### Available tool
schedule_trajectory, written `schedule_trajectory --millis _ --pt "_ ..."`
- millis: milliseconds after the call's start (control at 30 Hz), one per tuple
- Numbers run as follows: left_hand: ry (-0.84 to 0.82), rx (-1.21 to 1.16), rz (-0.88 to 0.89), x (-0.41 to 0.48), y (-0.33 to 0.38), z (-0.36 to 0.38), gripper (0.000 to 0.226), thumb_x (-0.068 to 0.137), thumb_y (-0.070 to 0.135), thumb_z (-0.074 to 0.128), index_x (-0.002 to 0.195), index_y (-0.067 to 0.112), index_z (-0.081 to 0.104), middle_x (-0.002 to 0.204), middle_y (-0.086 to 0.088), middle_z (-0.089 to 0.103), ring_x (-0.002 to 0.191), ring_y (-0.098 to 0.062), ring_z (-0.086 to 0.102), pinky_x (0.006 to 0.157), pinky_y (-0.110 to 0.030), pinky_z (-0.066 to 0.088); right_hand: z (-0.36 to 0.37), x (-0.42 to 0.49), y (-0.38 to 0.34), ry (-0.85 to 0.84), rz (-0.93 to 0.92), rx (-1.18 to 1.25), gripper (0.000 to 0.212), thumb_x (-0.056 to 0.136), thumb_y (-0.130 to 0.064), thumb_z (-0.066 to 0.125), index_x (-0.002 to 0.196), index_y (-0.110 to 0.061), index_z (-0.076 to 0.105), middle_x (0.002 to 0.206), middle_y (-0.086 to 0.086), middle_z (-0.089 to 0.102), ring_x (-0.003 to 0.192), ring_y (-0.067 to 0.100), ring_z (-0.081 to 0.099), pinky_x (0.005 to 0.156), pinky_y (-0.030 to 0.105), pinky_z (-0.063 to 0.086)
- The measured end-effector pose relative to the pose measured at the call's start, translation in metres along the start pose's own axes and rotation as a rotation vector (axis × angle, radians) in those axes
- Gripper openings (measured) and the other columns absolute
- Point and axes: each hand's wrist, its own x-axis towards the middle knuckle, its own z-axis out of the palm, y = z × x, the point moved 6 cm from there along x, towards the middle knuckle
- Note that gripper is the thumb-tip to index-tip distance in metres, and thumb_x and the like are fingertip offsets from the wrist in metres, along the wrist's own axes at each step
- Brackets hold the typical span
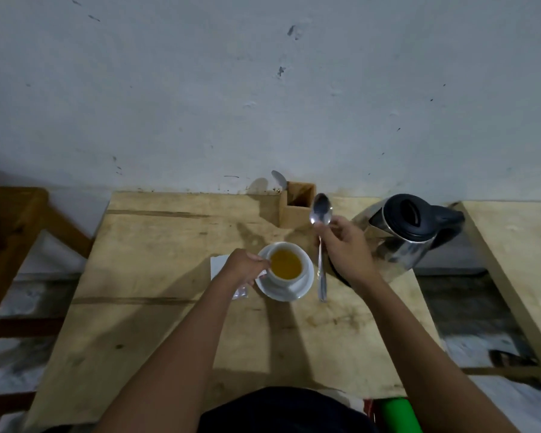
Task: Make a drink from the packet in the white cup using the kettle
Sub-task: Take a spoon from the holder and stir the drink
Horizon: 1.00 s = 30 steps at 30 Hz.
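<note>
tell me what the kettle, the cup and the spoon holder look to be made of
Kettle: polished metal body, likely stainless steel, mirror reflections; matte black lid and handle, probably plastic.
White cup: glossy white, seemingly ceramic, matching its saucer.
Spoon holder: unfinished light wood, like the table.

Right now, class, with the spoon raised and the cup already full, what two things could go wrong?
1. The white cup looks nearly full of yellow liquid; stirring hard with the spoon held in the right hand could slop it onto the saucer.
2. The left hand grips the cup's side; if the kettle water was hot, fingers may burn.
</note>
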Motion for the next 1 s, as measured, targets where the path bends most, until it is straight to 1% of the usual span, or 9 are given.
schedule_trajectory --millis 133,233,333,500,633,767,833,900,1000 --pt "0.020 0.021 0.035 0.003 -0.001 0.000 0.029 0.081 0.032 0.072 0.093 0.005 0.075 0.051 -0.008 0.057 0.043 -0.019 0.048 0.047 -0.023 0.039 0.010 -0.025 0.052 -0.029 0.191 -0.065 0.028 0.099 -0.026 0.054 0.093 -0.004 0.071 0.081 0.014 0.070 0.072 0.023 0.064 0.068 0.037 0.055" --pt "0.040 0.019 0.071 0.000 0.000 0.001 0.028 0.084 0.030 0.070 0.094 0.005 0.076 0.056 -0.008 0.060 0.045 -0.018 0.048 0.050 -0.025 0.040 0.015 -0.042 0.074 -0.041 0.338 -0.092 0.027 0.099 -0.023 0.052 0.099 -0.006 0.072 0.088 0.015 0.069 0.072 0.018 0.056 0.064 0.033 0.049" --pt "0.061 0.010 0.113 -0.001 -0.001 0.004 0.029 0.085 0.029 0.069 0.102 0.006 0.075 0.077 -0.007 0.068 0.055 -0.012 0.054 0.055 -0.025 0.043 0.020 -0.054 0.083 -0.111 0.412 -0.037 0.021 0.096 -0.014 0.053 0.098 -0.011 0.073 0.072 0.005 0.058 0.067 0.016 0.050 0.057 0.030 0.045" --pt "0.060 0.018 0.137 0.000 -0.002 0.004 0.032 0.086 0.032 0.067 0.106 0.007 0.074 0.079 -0.006 0.068 0.057 -0.010 0.055 0.056 -0.024 0.044 0.019 -0.053 0.083 -0.106 0.308 -0.221 0.024 0.095 -0.010 0.058 0.115 -0.009 0.072 0.056 -0.014 0.061 0.044 0.000 0.054 0.042 0.016 0.039" --pt "0.056 0.013 0.135 0.003 -0.005 0.004 0.033 0.086 0.033 0.067 0.107 0.008 0.074 0.080 -0.005 0.068 0.059 -0.010 0.056 0.061 -0.025 0.044 0.012 -0.041 0.079 -0.057 0.277 -0.410 0.020 0.093 -0.013 0.063 0.087 0.001 0.076 0.057 0.006 0.063 0.032 0.000 0.051 0.043 0.020 0.041" --pt "0.059 -0.013 0.138 0.003 -0.006 0.005 0.032 0.087 0.030 0.068 0.106 0.006 0.074 0.078 -0.006 0.067 0.055 -0.008 0.054 0.054 -0.024 0.044 0.014 -0.027 0.079 -0.077 0.256 -0.574 0.038 0.091 -0.025 0.066 0.071 0.006 0.069 0.057 0.015 0.064 0.041 0.020 0.055 0.047 0.032 0.046" --pt "0.066 -0.019 0.128 0.003 -0.007 0.005 0.030 0.086 0.030 0.068 0.105 0.007 0.074 0.075 -0.004 0.067 0.054 -0.008 0.053 0.054 -0.024 0.043 0.018 -0.022 0.077 -0.130 0.234 -0.687 0.037 0.091 -0.036 0.062 0.074 -0.005 0.071 0.063 0.011 0.069 0.054 0.026 0.065 0.055 0.038 0.056" --pt "0.065 -0.023 0.123 0.002 -0.007 0.006 0.030 0.086 0.031 0.067 0.105 0.009 0.074 0.073 -0.001 0.067 0.055 -0.008 0.054 0.055 -0.024 0.044 0.020 -0.018 0.072 -0.204 0.210 -0.772 0.031 0.093 -0.038 0.056 0.082 -0.014 0.073 0.065 0.005 0.068 0.060 0.023 0.066 0.057 0.036 0.056" --pt "0.060 -0.024 0.129 0.003 -0.008 0.006 0.030 0.087 0.032 0.067 0.106 0.010 0.074 0.078 -0.003 0.070 0.055 -0.010 0.054 0.055 -0.024 0.044 0.023 -0.011 0.062 -0.377 0.166 -0.841 0.030 0.096 -0.028 0.049 0.098 -0.012 0.074 0.063 -0.001 0.060 0.058 0.019 0.061 0.048 0.026 0.042"
